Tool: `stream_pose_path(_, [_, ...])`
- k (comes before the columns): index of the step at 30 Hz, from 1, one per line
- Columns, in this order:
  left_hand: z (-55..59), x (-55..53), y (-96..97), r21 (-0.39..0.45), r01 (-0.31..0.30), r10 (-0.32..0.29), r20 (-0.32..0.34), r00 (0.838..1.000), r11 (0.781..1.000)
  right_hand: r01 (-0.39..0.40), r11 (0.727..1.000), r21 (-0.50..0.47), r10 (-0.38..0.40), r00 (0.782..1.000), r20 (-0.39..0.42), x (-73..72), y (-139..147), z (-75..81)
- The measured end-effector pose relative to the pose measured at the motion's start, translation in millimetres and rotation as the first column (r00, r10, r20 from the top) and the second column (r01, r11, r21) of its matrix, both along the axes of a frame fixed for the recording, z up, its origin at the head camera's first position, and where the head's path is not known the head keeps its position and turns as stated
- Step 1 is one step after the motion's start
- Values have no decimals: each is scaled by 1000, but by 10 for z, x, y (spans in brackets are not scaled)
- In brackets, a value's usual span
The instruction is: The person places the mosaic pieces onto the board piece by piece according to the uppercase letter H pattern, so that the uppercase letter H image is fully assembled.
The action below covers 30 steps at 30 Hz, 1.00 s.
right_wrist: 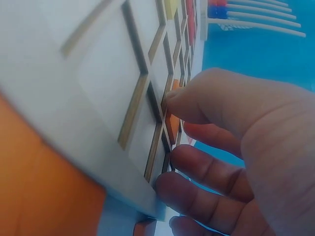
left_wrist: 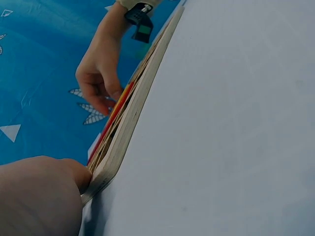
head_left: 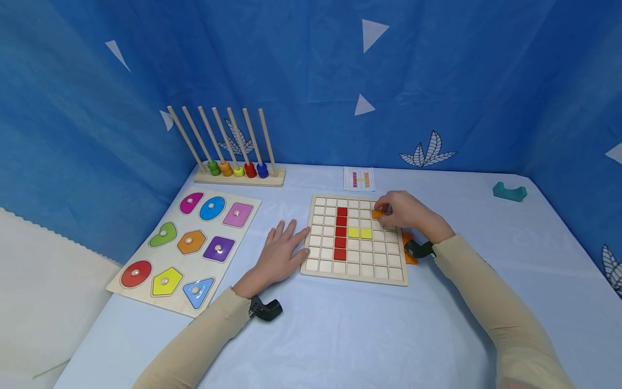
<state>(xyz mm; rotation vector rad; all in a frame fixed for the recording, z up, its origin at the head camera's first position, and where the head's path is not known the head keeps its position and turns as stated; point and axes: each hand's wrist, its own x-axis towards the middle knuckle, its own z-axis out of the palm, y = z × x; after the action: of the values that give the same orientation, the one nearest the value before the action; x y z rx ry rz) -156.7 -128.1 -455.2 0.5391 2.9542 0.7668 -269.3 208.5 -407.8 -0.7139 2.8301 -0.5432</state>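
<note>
A wooden grid board (head_left: 355, 279) lies flat on the table. A column of several red square tiles (head_left: 340, 231) fills part of it, with two yellow tiles (head_left: 366, 233) to their right. My right hand (head_left: 405, 209) is over the board's upper right, pinching an orange tile (right_wrist: 172, 129) at a cell between thumb and fingers. My left hand (head_left: 281, 253) lies spread on the table, its thumb and forefinger at the board's left edge. More orange tiles (head_left: 411, 260) lie against the board's right side, partly hidden under my right wrist.
Behind the board is a small card (head_left: 359, 179) with a coloured pattern. A shape puzzle board (head_left: 165, 246) with knobs lies left, a peg stand (head_left: 240, 179) with coloured rings behind it. Far right sits a teal block (head_left: 509, 192). Blue cloth (head_left: 311, 81) hangs along the back.
</note>
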Motion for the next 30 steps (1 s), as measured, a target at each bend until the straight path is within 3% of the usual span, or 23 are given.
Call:
stream_pose_path(11, [14, 3, 3, -6, 2, -2, 3, 1000, 1000, 28, 999, 15, -28, 999, 16, 36, 41, 93])
stream_pose_path(17, [24, 1, 5, -6, 1, -1, 6, 1000, 1000, 84, 996, 8, -84, 996, 33, 33, 167, 132])
stream_pose_path(30, [1, -4, 6, -9, -2, 2, 5, 1000, 1000, 155, 987, 34, -156, 987, 31, 25, 382, 60])
